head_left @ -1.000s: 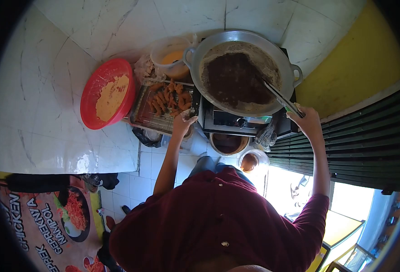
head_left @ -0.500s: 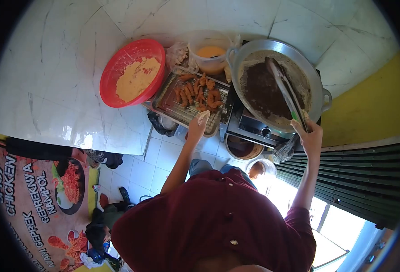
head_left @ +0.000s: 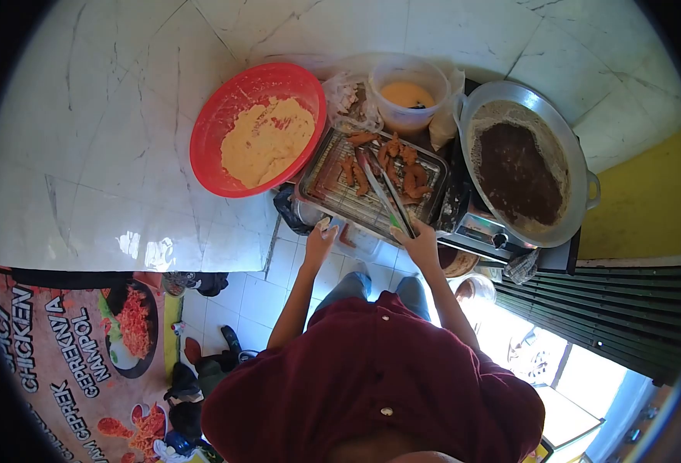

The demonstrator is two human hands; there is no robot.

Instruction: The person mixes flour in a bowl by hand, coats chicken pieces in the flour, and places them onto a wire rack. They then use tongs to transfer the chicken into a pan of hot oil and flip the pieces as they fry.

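Note:
My right hand (head_left: pixel 421 245) grips metal tongs (head_left: pixel 391 193) by the handle end, near the front edge of the tray. Their tips reach in among several brown fried pieces (head_left: pixel 415 181), which lie on a wire rack in the metal tray (head_left: pixel 313 187). Just off the tray's front left edge is my left hand (head_left: pixel 321 241), empty, with its fingers loosely bent and pale coating on the fingertips. To the right of the tray, a large metal pan (head_left: pixel 585 174) holds dark, foamy oil.
A red basin (head_left: pixel 202 158) of flour coating stands left of the tray. Behind it are a plastic bag (head_left: pixel 348 100) and a clear tub (head_left: pixel 406 116) of orange liquid. The stove (head_left: pixel 483 228) sits under the pan. Another person (head_left: pixel 190 393) is at lower left.
The tongs have swung left from over the pan to the tray with my right hand. My left hand has drawn back from the rack to before the tray. Fewer pieces show on the rack.

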